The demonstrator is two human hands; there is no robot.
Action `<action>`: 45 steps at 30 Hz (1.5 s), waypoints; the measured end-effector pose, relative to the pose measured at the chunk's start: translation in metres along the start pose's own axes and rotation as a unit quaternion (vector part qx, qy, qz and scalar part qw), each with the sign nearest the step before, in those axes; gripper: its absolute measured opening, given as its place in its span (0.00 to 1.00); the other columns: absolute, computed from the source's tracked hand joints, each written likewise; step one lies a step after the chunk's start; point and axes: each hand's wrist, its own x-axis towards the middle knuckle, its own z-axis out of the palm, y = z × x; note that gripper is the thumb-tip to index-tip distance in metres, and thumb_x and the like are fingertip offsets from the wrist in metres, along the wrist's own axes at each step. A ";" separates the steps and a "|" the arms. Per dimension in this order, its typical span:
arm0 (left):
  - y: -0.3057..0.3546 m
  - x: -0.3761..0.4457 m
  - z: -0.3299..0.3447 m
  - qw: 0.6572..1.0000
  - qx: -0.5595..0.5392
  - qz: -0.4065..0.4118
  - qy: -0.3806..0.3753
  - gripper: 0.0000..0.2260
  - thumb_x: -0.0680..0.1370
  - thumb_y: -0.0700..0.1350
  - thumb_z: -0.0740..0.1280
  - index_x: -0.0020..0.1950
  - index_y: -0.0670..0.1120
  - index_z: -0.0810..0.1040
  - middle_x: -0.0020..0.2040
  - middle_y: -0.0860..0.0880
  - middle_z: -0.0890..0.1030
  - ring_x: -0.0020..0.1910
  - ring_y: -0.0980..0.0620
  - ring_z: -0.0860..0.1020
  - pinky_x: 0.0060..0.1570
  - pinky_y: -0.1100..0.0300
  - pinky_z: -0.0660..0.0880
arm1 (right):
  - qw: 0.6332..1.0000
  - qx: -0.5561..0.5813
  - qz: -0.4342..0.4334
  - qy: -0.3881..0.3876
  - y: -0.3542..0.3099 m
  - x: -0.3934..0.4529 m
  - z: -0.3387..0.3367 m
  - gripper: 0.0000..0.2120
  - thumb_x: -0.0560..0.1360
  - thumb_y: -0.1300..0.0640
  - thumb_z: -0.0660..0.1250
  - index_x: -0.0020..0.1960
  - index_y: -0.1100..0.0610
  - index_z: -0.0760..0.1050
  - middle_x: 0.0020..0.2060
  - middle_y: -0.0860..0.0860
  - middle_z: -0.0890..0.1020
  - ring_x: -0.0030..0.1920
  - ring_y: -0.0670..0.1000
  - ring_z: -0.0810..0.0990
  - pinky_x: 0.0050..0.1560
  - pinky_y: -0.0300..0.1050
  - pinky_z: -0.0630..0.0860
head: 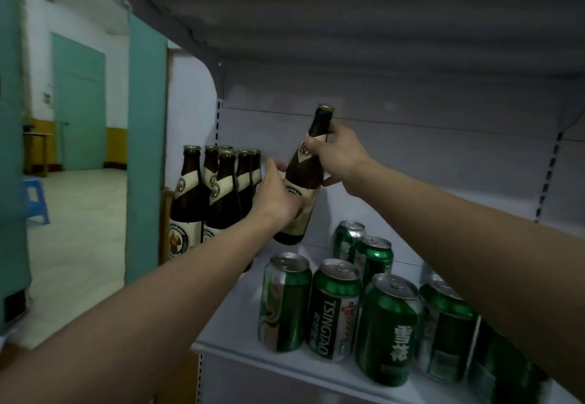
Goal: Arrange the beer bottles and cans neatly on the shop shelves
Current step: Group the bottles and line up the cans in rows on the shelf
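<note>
Head view: a dark brown glass beer bottle w/ cream label [304,172] is held tilted, off the white metal shelf [240,324]. Its lower body is gripped by the left hand [274,196], its shoulder by the right hand [340,153]. Left of the held bottle, a group of matching brown bottles [209,195] is stood upright; below-right, green aluminium beer cans [335,305] are clustered.
</note>
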 end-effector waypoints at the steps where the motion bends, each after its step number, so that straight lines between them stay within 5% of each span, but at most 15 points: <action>1: -0.005 0.003 -0.002 1.000 0.004 -0.004 -0.004 0.25 0.73 0.39 0.74 0.63 0.48 0.64 0.57 0.45 0.76 0.50 0.49 0.76 0.48 0.55 0.75 | 1.000 -0.005 -0.003 -0.003 0.004 0.005 0.006 0.15 0.82 0.56 0.63 0.67 0.56 0.68 0.51 0.53 0.76 0.47 0.55 0.76 0.41 0.53 0.79; 4: -0.020 0.009 -0.006 0.998 0.057 -0.006 -0.027 0.27 0.77 0.39 0.68 0.74 0.47 0.64 0.67 0.43 0.68 0.60 0.46 0.73 0.57 0.56 0.73 | 1.000 -0.019 -0.013 -0.003 0.018 0.020 0.020 0.16 0.81 0.57 0.64 0.68 0.57 0.68 0.53 0.55 0.78 0.51 0.56 0.78 0.46 0.51 0.78; 6: -0.030 0.011 -0.006 0.997 0.046 -0.030 -0.054 0.27 0.77 0.38 0.67 0.75 0.46 0.64 0.61 0.43 0.72 0.59 0.44 0.75 0.55 0.56 0.73 | 1.000 -0.026 -0.008 -0.006 0.027 0.029 0.031 0.16 0.81 0.57 0.64 0.68 0.58 0.68 0.53 0.55 0.78 0.54 0.58 0.79 0.54 0.55 0.78; 9: -0.043 0.016 -0.003 0.995 0.004 -0.072 -0.072 0.21 0.77 0.38 0.65 0.71 0.43 0.68 0.45 0.45 0.76 0.47 0.44 0.77 0.44 0.56 0.72 | 0.999 -0.039 -0.001 -0.017 0.040 0.039 0.047 0.15 0.81 0.58 0.64 0.66 0.58 0.69 0.53 0.55 0.77 0.55 0.59 0.78 0.57 0.59 0.77; 16: -0.073 0.022 0.008 0.991 -0.023 -0.123 -0.053 0.15 0.77 0.41 0.62 0.64 0.43 0.72 0.49 0.39 0.79 0.53 0.37 0.79 0.45 0.54 0.73 | 0.996 -0.074 0.019 -0.042 0.069 0.058 0.072 0.15 0.81 0.56 0.65 0.66 0.57 0.70 0.55 0.56 0.77 0.56 0.61 0.79 0.53 0.65 0.79; 20: -0.081 0.025 0.012 0.989 -0.044 -0.133 -0.053 0.07 0.80 0.45 0.62 0.49 0.41 0.72 0.33 0.49 0.69 0.32 0.50 0.70 0.31 0.60 0.64 | 0.995 -0.073 0.033 -0.059 0.086 0.068 0.087 0.15 0.81 0.55 0.65 0.66 0.56 0.70 0.58 0.59 0.79 0.57 0.62 0.79 0.56 0.63 0.79; 24: -0.084 0.025 0.014 0.989 -0.058 -0.124 -0.048 0.08 0.81 0.46 0.61 0.44 0.44 0.68 0.33 0.49 0.67 0.31 0.52 0.66 0.30 0.59 0.60 | 0.995 -0.066 0.035 -0.064 0.094 0.078 0.091 0.08 0.80 0.54 0.65 0.58 0.53 0.71 0.57 0.58 0.79 0.57 0.62 0.79 0.58 0.63 0.77; 30: -0.083 0.025 0.019 0.989 -0.059 -0.116 -0.065 0.17 0.81 0.46 0.59 0.33 0.48 0.64 0.28 0.50 0.63 0.29 0.50 0.63 0.34 0.56 0.57 | 0.994 -0.057 0.045 -0.087 0.096 0.079 0.094 0.17 0.82 0.55 0.62 0.69 0.55 0.66 0.61 0.57 0.77 0.60 0.61 0.77 0.60 0.63 0.76; 36: -0.078 0.021 0.022 0.986 -0.067 -0.133 -0.073 0.15 0.81 0.47 0.60 0.35 0.48 0.65 0.29 0.49 0.63 0.29 0.50 0.63 0.35 0.56 0.58 | 0.990 -0.056 0.065 -0.114 0.097 0.075 0.092 0.18 0.83 0.55 0.59 0.71 0.56 0.62 0.63 0.60 0.75 0.61 0.62 0.76 0.59 0.57 0.77; 40: -0.072 0.020 0.019 0.987 -0.047 -0.127 -0.086 0.09 0.82 0.49 0.59 0.45 0.46 0.71 0.34 0.49 0.68 0.34 0.50 0.68 0.36 0.57 0.61 | 0.982 -0.089 0.103 -0.129 0.089 0.071 0.084 0.21 0.82 0.51 0.60 0.70 0.59 0.62 0.62 0.59 0.75 0.58 0.61 0.77 0.49 0.55 0.78; 43: -0.058 0.018 0.013 0.989 -0.009 -0.099 -0.109 0.12 0.82 0.50 0.58 0.52 0.43 0.74 0.36 0.49 0.70 0.37 0.51 0.70 0.37 0.58 0.63 | 0.981 -0.097 0.112 -0.125 0.081 0.068 0.070 0.23 0.83 0.53 0.60 0.73 0.62 0.60 0.61 0.59 0.72 0.58 0.59 0.74 0.50 0.55 0.77; 45: -0.047 0.017 0.010 0.989 0.023 -0.080 -0.120 0.14 0.82 0.51 0.58 0.48 0.43 0.75 0.35 0.49 0.70 0.36 0.51 0.70 0.36 0.58 0.63 | 0.981 -0.104 0.109 -0.122 0.074 0.064 0.058 0.22 0.83 0.53 0.59 0.72 0.64 0.61 0.60 0.61 0.73 0.58 0.59 0.76 0.49 0.53 0.77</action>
